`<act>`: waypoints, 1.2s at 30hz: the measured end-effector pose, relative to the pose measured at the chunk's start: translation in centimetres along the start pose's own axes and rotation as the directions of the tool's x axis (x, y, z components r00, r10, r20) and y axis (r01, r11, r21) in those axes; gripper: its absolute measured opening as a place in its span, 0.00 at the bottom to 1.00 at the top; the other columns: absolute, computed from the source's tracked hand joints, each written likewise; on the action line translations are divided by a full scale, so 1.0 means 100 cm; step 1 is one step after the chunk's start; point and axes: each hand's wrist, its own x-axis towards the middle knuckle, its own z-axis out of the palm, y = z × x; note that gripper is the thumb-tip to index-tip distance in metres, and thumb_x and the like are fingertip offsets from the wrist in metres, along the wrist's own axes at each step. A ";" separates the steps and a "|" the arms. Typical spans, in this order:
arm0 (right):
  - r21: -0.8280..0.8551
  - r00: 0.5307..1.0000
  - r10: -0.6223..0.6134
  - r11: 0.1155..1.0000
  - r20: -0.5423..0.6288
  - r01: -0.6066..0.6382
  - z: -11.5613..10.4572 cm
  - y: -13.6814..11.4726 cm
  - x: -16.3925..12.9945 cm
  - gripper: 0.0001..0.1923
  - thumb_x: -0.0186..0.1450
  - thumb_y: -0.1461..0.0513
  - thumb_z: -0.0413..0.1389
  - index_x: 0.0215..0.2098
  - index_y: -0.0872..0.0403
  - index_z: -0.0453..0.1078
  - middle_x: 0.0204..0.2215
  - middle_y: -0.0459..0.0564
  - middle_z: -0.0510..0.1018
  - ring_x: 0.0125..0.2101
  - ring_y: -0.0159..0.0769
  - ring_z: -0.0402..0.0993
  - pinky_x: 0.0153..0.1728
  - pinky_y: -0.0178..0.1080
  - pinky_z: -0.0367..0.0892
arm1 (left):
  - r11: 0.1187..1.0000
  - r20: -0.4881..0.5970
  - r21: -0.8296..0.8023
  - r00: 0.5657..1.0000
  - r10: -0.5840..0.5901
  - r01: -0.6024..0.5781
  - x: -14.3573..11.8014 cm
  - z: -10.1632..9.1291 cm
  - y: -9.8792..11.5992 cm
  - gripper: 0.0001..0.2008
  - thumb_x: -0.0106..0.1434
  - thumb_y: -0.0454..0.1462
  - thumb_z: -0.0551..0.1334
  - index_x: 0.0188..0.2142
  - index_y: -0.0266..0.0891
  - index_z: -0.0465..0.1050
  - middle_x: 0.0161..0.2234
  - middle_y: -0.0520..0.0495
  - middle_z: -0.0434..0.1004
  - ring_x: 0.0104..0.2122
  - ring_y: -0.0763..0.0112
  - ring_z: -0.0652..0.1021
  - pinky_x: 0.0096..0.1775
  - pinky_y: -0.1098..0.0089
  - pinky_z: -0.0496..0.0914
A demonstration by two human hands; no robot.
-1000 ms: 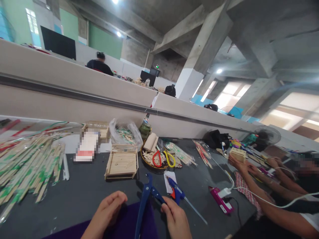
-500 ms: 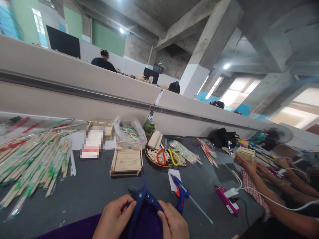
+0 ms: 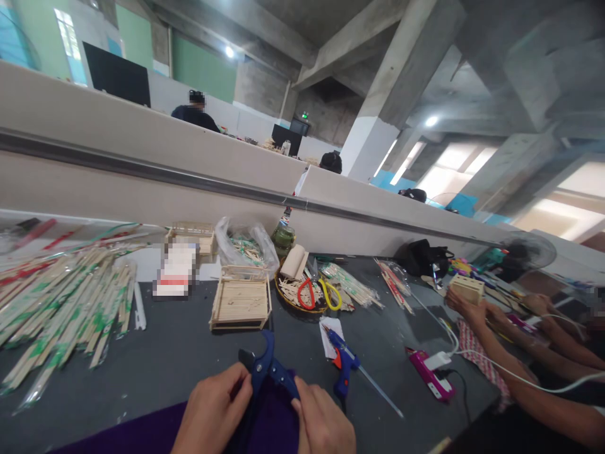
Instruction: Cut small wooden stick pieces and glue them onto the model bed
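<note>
On the surface (image 3: 179,353), the cutter (image 3: 265,372) stands nearest the person, between the left hand (image 3: 215,413) and right hand (image 3: 321,422). Behind it sits a stick tray (image 3: 240,306). Left of the tray lie chopstick packs (image 3: 61,309). Right of the tray is a basket (image 3: 309,296) with scissors (image 3: 317,293) in it; a bag (image 3: 246,249) lies behind the tray. A glue gun (image 3: 344,364) lies just right of the cutter, and a power strip (image 3: 430,375) farther right. A co-worker's hands (image 3: 466,309) hold a box (image 3: 467,288) at the far right.
</note>
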 end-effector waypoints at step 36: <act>-0.131 0.985 0.125 0.985 0.119 -0.110 -0.079 0.051 0.044 0.18 0.74 0.60 0.44 0.51 0.56 0.73 0.40 0.53 0.81 0.40 0.42 0.79 0.41 0.40 0.70 | 0.944 0.268 -0.274 0.929 0.256 -0.181 -0.033 0.043 0.039 0.07 0.57 0.31 0.59 0.28 0.43 0.75 0.20 0.57 0.72 0.21 0.73 0.72 0.25 0.73 0.62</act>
